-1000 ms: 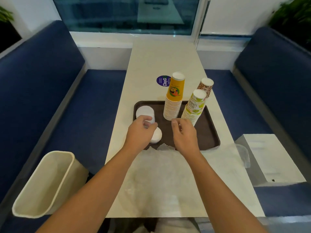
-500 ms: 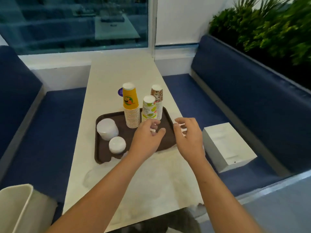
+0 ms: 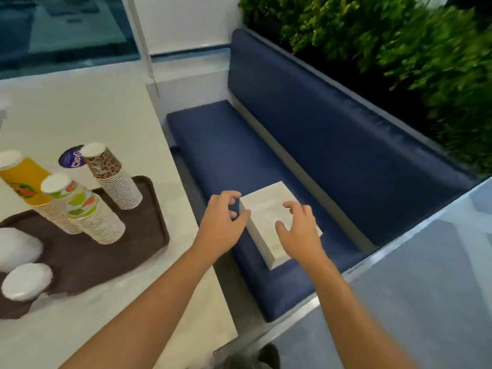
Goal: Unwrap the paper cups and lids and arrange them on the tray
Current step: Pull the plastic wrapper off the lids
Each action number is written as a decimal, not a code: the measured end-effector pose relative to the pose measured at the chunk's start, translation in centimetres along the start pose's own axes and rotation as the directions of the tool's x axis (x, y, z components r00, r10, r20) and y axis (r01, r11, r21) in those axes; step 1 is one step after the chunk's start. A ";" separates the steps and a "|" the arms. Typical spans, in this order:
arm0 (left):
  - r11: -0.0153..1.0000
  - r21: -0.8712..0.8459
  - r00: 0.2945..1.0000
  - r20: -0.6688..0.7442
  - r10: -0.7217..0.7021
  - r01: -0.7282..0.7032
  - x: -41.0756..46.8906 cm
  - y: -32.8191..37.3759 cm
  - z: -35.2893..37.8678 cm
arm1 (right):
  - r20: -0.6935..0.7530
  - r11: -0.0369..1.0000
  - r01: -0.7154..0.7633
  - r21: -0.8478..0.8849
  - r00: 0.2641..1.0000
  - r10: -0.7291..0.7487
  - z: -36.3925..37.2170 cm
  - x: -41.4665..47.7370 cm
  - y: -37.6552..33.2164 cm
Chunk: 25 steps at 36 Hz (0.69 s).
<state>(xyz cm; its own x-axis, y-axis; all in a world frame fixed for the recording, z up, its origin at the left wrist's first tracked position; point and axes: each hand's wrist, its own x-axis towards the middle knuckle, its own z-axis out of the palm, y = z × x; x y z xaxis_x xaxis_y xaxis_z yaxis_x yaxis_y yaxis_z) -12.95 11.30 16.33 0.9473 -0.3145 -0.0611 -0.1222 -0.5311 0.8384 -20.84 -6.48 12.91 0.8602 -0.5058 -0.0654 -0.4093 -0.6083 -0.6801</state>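
Brown tray (image 3: 149,235) on white desk (image 3: 80,115). Cup stacks: orange (image 3: 25,182), green-and-red fruit print (image 3: 77,201), brown leopard spots (image 3: 106,162). White lids (image 3: 26,284). White box (image 3: 269,209) on navy seat (image 3: 226,147). Green foliage (image 3: 399,41).

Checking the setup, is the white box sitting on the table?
No, the white box rests on the blue bench seat beside the table, between both open hands.

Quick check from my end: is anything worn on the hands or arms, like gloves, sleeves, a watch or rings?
Nothing worn shows. The left hand and right hand are bare, with no gloves, rings or watch visible, and both forearms are uncovered to the frame's bottom edge.
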 end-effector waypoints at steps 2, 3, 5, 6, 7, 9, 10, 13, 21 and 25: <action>0.999 0.023 0.999 0.038 -0.035 0.034 1.4 0.6 3.1 | 0.036 0.997 -0.070 -0.025 0.997 0.070 -1.4 2.1 3.7; 0.999 0.040 0.998 0.055 -0.036 0.034 1.9 0.6 4.4 | 0.058 0.995 -0.093 -0.034 0.994 0.095 -1.9 2.9 5.3; 0.996 0.091 0.995 0.094 -0.031 0.022 3.0 0.1 6.8 | 0.106 0.990 -0.125 -0.062 0.986 0.131 -2.7 4.5 8.5; 0.992 0.121 0.992 0.118 -0.038 0.023 3.7 -0.2 8.0 | 0.125 0.987 -0.144 -0.076 0.980 0.153 -2.9 5.3 10.0; 0.988 0.154 0.989 0.143 -0.046 0.024 4.4 -0.6 9.3 | 0.139 0.982 -0.165 -0.091 0.974 0.177 -3.0 6.3 11.6; 0.975 0.221 0.981 0.188 -0.055 0.012 5.4 -1.5 10.7 | 0.160 0.976 -0.187 -0.115 0.966 0.204 -2.7 7.4 13.5; 0.967 0.253 0.976 0.208 -0.061 0.007 6.0 -2.0 11.6 | 0.172 0.972 -0.199 -0.124 0.961 0.219 -2.4 8.0 14.5; 0.941 0.337 0.962 0.264 -0.074 -0.020 7.8 -4.1 14.0 | 0.208 0.962 -0.223 -0.157 0.945 0.253 -0.9 9.8 17.0; 0.829 0.557 0.924 0.292 -0.245 0.044 10.6 -10.6 19.0 | 0.318 0.967 -0.205 -0.153 0.916 0.244 7.2 14.2 20.5; 0.833 0.546 0.910 0.293 -0.292 0.091 11.0 -13.1 20.7 | 0.396 0.970 -0.222 -0.101 0.885 0.244 12.4 16.0 20.8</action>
<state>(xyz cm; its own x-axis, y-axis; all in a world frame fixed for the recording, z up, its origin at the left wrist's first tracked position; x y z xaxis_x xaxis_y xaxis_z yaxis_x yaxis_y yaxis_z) -7.04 -1.50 -6.56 0.8113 -0.3617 -0.4593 -0.1769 -0.9007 0.3968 -11.76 -19.62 -11.33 0.7823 -0.3540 -0.5125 -0.6184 -0.5395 -0.5714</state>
